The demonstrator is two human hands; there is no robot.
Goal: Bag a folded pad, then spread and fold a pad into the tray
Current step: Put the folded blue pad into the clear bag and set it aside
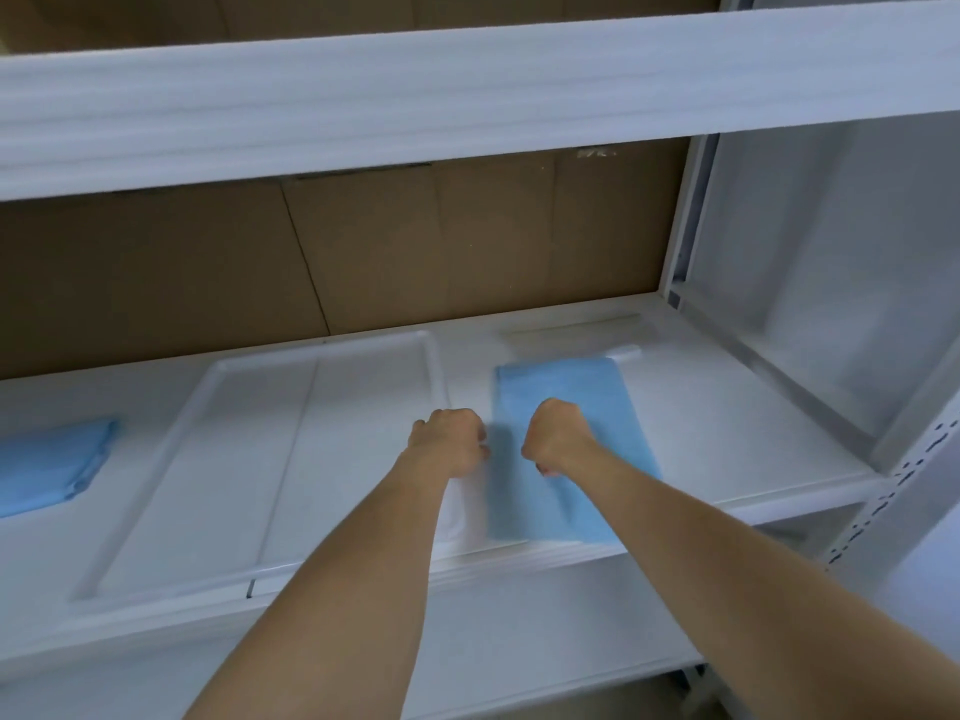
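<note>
Both fists curl over a folded blue pad (566, 449) on a white shelf (727, 433): the right hand (558, 433) grips its top, the left hand (449, 441) pinches its left edge or a clear bag, too blurred to tell. The pad's long axis runs near to far; the empty tray (322, 356) lies immediately left, more pads (47, 465) far left.

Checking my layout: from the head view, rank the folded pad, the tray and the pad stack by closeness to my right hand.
1. Folded pad: under the right hand.
2. Tray: to its left, past the left hand.
3. Pad stack: far left on the shelf.
</note>
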